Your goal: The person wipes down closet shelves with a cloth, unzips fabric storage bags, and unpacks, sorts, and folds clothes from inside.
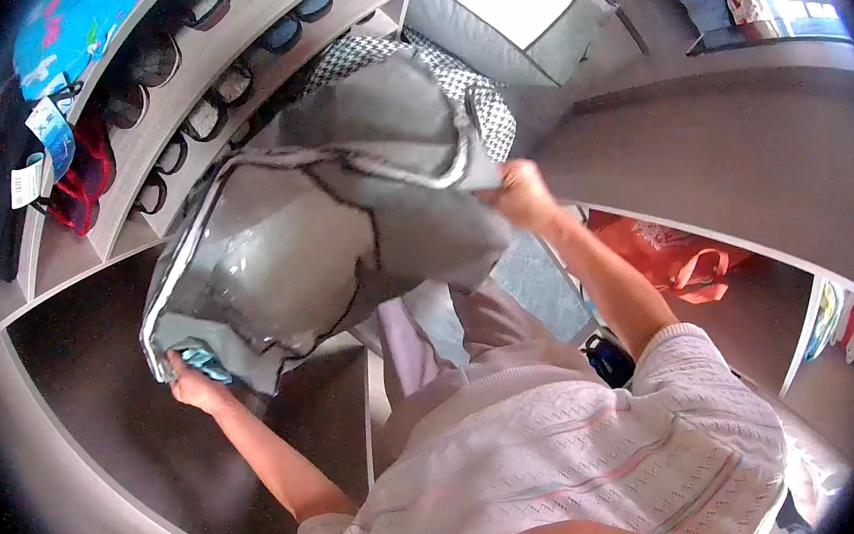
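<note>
A grey fabric storage bag (pixel 425 237) with a clear plastic window (pixel 284 238) and pale, dark-edged trim hangs stretched between my two hands. My left hand (pixel 199 388) is closed on its lower left corner. A small crumpled teal piece (pixel 206 361) shows right beside those fingers; whether I hold it too, I cannot tell. At the bag's right edge, my right hand (pixel 522 195) is closed on the grey fabric and slightly blurred. Behind the bag lies a black-and-white houndstooth cloth (pixel 478 92), partly covered by it.
Shelves of shoes (pixel 204 114) rise at the upper left, with a tagged blue patterned item (pixel 78 38) at their end. A grey box (pixel 518 19) stands at the back. On the right, an orange bag (pixel 693 271) sits under a brown shelf (pixel 718 144), near folded clothes (pixel 842 320).
</note>
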`<act>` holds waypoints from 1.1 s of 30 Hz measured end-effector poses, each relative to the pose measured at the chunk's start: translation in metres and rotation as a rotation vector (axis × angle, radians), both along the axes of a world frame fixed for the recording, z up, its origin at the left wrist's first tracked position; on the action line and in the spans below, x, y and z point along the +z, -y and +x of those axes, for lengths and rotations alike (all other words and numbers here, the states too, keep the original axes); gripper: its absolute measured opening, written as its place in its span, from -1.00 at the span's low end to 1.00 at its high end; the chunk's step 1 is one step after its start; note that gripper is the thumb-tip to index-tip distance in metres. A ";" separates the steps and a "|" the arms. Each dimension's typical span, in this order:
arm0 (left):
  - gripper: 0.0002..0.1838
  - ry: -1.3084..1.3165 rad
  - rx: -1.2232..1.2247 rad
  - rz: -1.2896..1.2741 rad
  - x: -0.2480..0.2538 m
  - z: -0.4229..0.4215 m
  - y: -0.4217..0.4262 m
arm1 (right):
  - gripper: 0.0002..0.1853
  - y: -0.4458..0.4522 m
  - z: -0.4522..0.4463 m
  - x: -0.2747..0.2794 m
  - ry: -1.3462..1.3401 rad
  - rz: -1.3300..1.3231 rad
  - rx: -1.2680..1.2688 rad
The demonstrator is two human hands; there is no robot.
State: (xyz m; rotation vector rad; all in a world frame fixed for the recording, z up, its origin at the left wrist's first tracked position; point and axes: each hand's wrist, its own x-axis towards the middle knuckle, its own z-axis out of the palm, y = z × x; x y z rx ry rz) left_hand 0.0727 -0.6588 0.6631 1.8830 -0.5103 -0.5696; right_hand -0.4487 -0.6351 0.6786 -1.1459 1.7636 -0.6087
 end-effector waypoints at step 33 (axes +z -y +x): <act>-0.63 0.877 -0.302 1.489 -0.304 0.357 -0.177 | -0.80 0.046 0.386 -0.278 -0.152 0.022 0.971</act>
